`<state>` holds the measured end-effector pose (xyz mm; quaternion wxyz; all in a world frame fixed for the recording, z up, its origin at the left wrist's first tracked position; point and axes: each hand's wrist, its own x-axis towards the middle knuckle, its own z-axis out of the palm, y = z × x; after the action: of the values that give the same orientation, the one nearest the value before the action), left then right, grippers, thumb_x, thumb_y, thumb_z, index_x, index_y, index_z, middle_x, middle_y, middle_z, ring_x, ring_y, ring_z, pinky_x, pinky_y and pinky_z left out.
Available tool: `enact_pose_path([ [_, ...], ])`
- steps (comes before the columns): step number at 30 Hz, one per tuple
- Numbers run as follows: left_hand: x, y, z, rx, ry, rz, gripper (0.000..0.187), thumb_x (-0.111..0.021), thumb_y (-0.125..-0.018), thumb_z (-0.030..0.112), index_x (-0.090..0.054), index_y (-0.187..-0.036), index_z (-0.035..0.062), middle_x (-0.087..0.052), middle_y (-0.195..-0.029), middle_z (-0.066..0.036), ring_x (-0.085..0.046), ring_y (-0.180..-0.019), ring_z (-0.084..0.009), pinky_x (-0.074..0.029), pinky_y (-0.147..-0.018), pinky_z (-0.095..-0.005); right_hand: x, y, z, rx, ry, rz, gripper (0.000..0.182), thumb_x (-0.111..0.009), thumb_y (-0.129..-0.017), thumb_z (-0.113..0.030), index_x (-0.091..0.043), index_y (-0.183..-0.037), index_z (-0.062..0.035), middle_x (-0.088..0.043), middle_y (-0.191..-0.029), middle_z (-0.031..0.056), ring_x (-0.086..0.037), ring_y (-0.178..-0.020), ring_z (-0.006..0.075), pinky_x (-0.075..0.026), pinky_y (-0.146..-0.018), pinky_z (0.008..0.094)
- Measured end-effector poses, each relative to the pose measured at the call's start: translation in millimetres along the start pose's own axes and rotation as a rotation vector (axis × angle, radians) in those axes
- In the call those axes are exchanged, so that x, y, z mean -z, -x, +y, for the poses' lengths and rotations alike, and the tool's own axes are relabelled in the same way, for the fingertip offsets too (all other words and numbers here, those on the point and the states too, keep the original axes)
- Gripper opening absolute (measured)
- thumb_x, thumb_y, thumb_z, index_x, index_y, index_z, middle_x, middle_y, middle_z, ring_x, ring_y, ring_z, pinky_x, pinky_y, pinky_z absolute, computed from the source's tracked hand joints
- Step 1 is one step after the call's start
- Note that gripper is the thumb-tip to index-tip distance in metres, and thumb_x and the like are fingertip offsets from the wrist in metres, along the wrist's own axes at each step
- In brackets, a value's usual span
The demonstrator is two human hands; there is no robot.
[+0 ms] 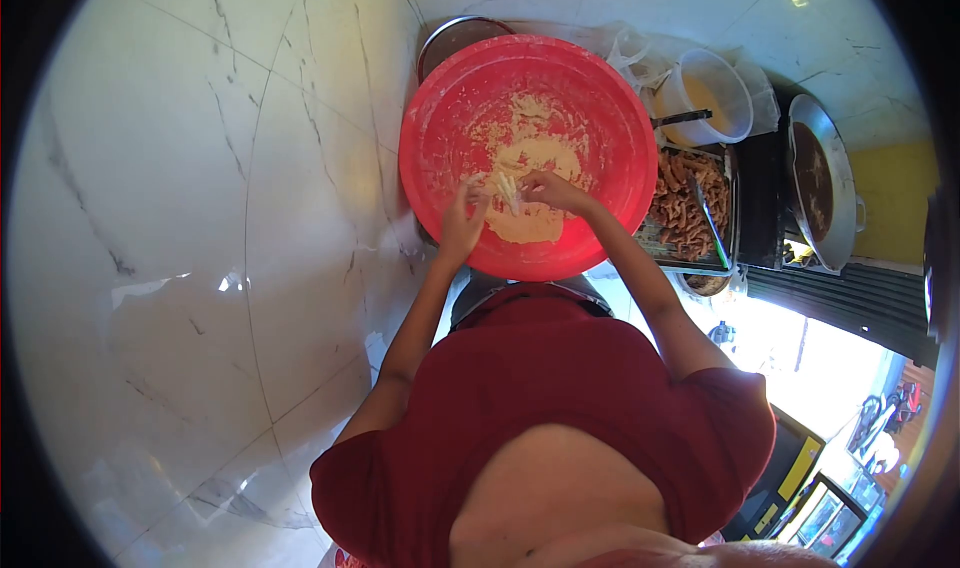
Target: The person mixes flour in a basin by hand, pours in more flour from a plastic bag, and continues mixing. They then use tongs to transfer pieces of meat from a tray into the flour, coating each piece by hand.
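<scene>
A wide red basin (430, 118) holds a heap of pale flour (540, 158). Low in the basin, both my hands are at a small bunch of flour-coated strips (508, 192); the coating hides what the strips are. My left hand (466, 216) is on the left side of the bunch, its bent fingers closed at the edge of the strips. From the right, my right hand (553, 191) pinches the strips between thumb and fingers. Flour dusts the fingertips of both hands.
Right of the basin, a metal tray (650, 244) bears browned fried strips (685, 203) and tongs (708, 218). Behind it stands a plastic tub (735, 108) with yellowish contents. Farther right is a large pan (843, 183) of dark oil. A marbled tile wall (200, 218) borders the left.
</scene>
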<state>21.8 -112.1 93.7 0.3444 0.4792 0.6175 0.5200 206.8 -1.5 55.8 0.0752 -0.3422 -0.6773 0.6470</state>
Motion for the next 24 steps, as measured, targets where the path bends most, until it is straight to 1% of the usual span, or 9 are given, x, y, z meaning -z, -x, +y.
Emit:
enact_pose_path([
  [3, -26.5, 0.5, -15.7, 0.163, 0.454, -0.288, 0.023, -0.048, -0.092, 0.020, -0.058, -0.100, 0.0008, -0.061, -0.083, -0.001, -0.056, -0.078, -0.0082, -0.044, -0.074, -0.0232, -9.2, 17.3, -17.6, 0.142, -0.163, 0.102, 0.024, -0.059, -0.082, -0.018, -0.060, -0.100, -0.0017, -0.058, -0.096, 0.0021, -0.051, -0.085, 0.0083, -0.041, -0.073, 0.0237],
  [6, -37.6, 1.2, -4.1, 0.304, 0.609, -0.323, 0.023, -0.054, -0.089, 0.019, -0.060, -0.094, -0.0023, -0.058, -0.074, 0.002, -0.053, -0.069, -0.0051, -0.043, -0.066, -0.0200, -9.9, 29.2, -22.2, 0.125, -0.292, 0.155, 0.026, -0.056, -0.085, -0.020, -0.059, -0.103, -0.0017, -0.057, -0.099, 0.0011, -0.050, -0.089, 0.0075, -0.040, -0.075, 0.0233],
  [9, -37.6, -4.4, -16.6, 0.290, 0.383, -0.310, 0.024, -0.057, -0.087, 0.020, -0.063, -0.090, -0.0032, -0.057, -0.069, 0.003, -0.048, -0.062, -0.0016, -0.039, -0.057, -0.0167, -9.8, 36.6, -22.5, 0.040, -0.421, 0.220, 0.027, -0.053, -0.087, -0.023, -0.060, -0.103, -0.0025, -0.057, -0.098, 0.0008, -0.049, -0.089, 0.0065, -0.040, -0.076, 0.0232],
  [10, -35.6, -4.9, 2.1, 0.262, 0.350, -0.295, 0.025, -0.058, -0.087, 0.020, -0.063, -0.091, -0.0037, -0.057, -0.068, 0.003, -0.047, -0.061, -0.0012, -0.038, -0.055, -0.0170, -10.1, 39.1, -24.4, 0.014, -0.464, 0.246, 0.027, -0.052, -0.088, -0.024, -0.060, -0.103, -0.0028, -0.057, -0.097, 0.0008, -0.049, -0.088, 0.0062, -0.040, -0.076, 0.0232],
  [12, -33.0, -5.5, 35.6, 0.204, 0.288, -0.263, 0.026, -0.059, -0.086, 0.021, -0.064, -0.091, -0.0047, -0.057, -0.066, 0.003, -0.044, -0.059, -0.0005, -0.037, -0.051, -0.0176, -11.9, 41.1, -35.8, 0.044, -0.313, 0.295, 0.024, -0.054, -0.086, -0.022, -0.061, -0.096, -0.0016, -0.058, -0.098, 0.0019, -0.051, -0.086, 0.0086, -0.041, -0.076, 0.0266],
  [15, -35.6, -6.0, 31.8, 0.191, 0.060, -0.262, 0.024, -0.060, -0.085, 0.020, -0.064, -0.093, -0.0020, -0.061, -0.074, 0.001, -0.049, -0.064, -0.0015, -0.038, -0.055, -0.0173, -15.0, 39.0, -38.0, 0.083, -0.158, 0.431, 0.022, -0.057, -0.084, -0.021, -0.062, -0.091, -0.0002, -0.058, -0.098, 0.0034, -0.053, -0.083, 0.0111, -0.042, -0.075, 0.0282],
  [18, -35.8, -8.3, 41.2, 0.112, 0.059, -0.280, 0.025, -0.062, -0.084, 0.018, -0.063, -0.098, -0.0030, -0.060, -0.074, 0.002, -0.049, -0.063, -0.0014, -0.038, -0.054, -0.0174, -14.0, 33.2, -26.0, 0.207, -0.073, 0.529, 0.022, -0.058, -0.083, -0.020, -0.062, -0.091, 0.0004, -0.057, -0.095, 0.0051, -0.054, -0.084, 0.0131, -0.042, -0.075, 0.0275],
  [21, -41.5, -9.7, 43.8, 0.058, 0.356, -0.318, 0.027, -0.063, -0.082, 0.016, -0.062, -0.101, -0.0040, -0.060, -0.074, 0.001, -0.050, -0.064, -0.0024, -0.039, -0.055, -0.0177, -14.6, 35.9, -22.7, 0.280, -0.095, 0.526, 0.024, -0.058, -0.083, -0.022, -0.062, -0.093, 0.0000, -0.056, -0.097, 0.0048, -0.054, -0.086, 0.0152, -0.042, -0.077, 0.0274],
  [24, -35.1, -12.2, 42.2, 0.203, 0.435, -0.376, 0.028, -0.064, -0.082, 0.015, -0.061, -0.102, -0.0051, -0.060, -0.074, 0.001, -0.051, -0.064, -0.0035, -0.041, -0.055, -0.0187, -15.9, 44.5, -35.9, 0.290, -0.221, 0.493, 0.025, -0.057, -0.085, -0.023, -0.062, -0.095, -0.0009, -0.055, -0.100, 0.0032, -0.055, -0.088, 0.0156, -0.043, -0.076, 0.0279],
])
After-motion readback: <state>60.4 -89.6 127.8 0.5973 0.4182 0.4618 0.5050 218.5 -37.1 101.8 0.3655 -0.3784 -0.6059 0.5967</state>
